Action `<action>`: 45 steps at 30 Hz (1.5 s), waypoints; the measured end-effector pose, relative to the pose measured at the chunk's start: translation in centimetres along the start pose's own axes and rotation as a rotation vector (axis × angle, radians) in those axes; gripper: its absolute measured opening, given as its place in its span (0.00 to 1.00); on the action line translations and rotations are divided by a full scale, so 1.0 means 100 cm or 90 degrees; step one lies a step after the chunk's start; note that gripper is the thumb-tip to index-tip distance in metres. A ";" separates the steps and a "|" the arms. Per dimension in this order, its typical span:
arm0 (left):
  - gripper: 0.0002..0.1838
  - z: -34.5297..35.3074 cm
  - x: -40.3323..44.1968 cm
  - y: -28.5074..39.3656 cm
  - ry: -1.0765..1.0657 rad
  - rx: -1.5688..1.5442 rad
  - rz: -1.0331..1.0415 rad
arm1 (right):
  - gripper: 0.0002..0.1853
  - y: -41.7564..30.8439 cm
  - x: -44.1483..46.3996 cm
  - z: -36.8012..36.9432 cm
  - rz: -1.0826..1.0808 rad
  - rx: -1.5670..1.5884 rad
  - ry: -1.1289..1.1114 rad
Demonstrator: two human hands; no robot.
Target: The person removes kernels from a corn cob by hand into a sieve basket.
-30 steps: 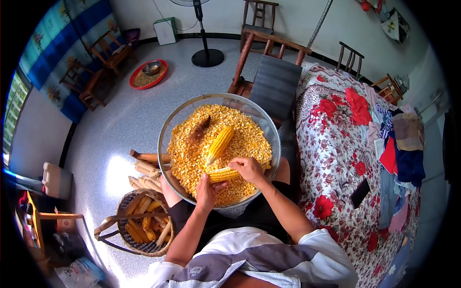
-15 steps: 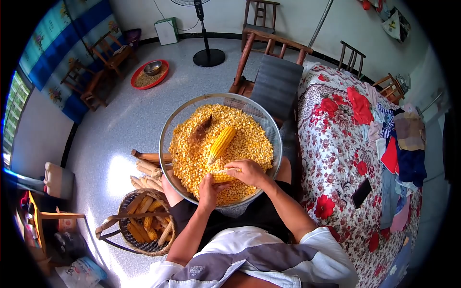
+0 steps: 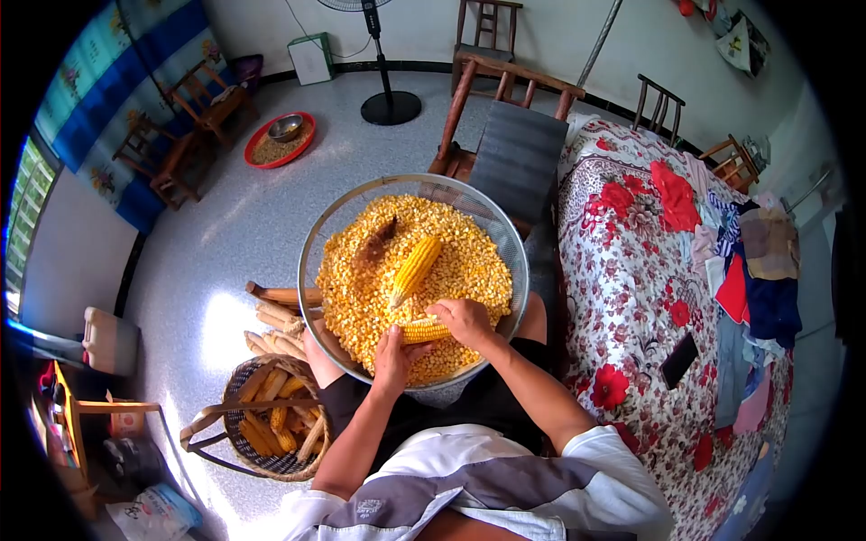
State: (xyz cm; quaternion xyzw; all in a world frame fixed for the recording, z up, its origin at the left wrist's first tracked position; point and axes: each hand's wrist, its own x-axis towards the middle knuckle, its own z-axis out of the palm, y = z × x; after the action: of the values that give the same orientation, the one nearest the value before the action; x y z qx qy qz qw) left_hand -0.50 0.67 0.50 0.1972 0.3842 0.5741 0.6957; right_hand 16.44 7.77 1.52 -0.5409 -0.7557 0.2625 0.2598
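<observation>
A wide metal mesh basket (image 3: 311,225) rests on my lap, heaped with loose yellow corn kernels (image 3: 469,261). Over its near side, my left hand (image 3: 391,361) grips one end of a corn cob (image 3: 424,332), which lies roughly level. My right hand (image 3: 465,322) is closed around the cob's other end, with the fingers bent over its upper side. Part of that cob looks pale, where kernels are gone. A second, full corn cob (image 3: 417,270) lies slanted on the kernels just beyond my hands. Brown corn silk (image 3: 374,245) sits on the heap to its left.
A woven basket (image 3: 316,397) with several cobs stands on the floor at my left, near a pile of bare cobs (image 3: 275,316). Ahead are a red tray (image 3: 311,144), a standing fan (image 3: 391,108) and a wooden chair (image 3: 514,153). A flowered bed (image 3: 604,298) is at my right.
My right hand has shifted slightly along the cob, and more of the cob's yellow side shows between my hands. The other cob and the baskets stay where they were.
</observation>
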 end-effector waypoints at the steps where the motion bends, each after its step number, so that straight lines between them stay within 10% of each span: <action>1: 0.21 0.001 0.000 -0.001 0.000 0.000 0.000 | 0.18 0.002 0.001 0.004 0.022 0.063 0.037; 6: 0.19 -0.001 0.002 -0.004 0.024 0.019 0.009 | 0.21 -0.004 0.006 -0.011 0.181 0.110 -0.059; 9: 0.18 -0.001 0.000 -0.001 0.017 0.019 -0.007 | 0.21 -0.014 0.007 -0.016 0.091 0.097 -0.059; 11: 0.18 -0.003 0.001 -0.002 0.015 0.020 -0.003 | 0.17 -0.014 0.010 -0.010 -0.258 0.108 -0.004; 15: 0.19 -0.003 0.001 -0.003 0.000 0.039 0.024 | 0.16 -0.025 0.004 -0.018 -0.068 0.160 -0.159; 24: 0.14 0.002 0.000 -0.003 0.016 0.053 -0.007 | 0.13 -0.013 0.000 0.009 -0.113 0.014 0.041; 34: 0.15 0.002 -0.002 -0.005 -0.012 0.086 0.015 | 0.12 -0.003 0.018 0.002 0.074 0.226 -0.061; 45: 0.18 -0.002 0.001 -0.005 -0.027 0.070 0.022 | 0.14 -0.026 0.002 -0.002 -0.096 0.212 -0.121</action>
State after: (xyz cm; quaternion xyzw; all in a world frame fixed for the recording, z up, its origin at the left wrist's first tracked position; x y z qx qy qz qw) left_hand -0.32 0.54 -0.05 0.2537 0.3968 0.5597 0.6819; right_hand 14.69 7.29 3.45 -0.4051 -0.7615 0.4129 0.2923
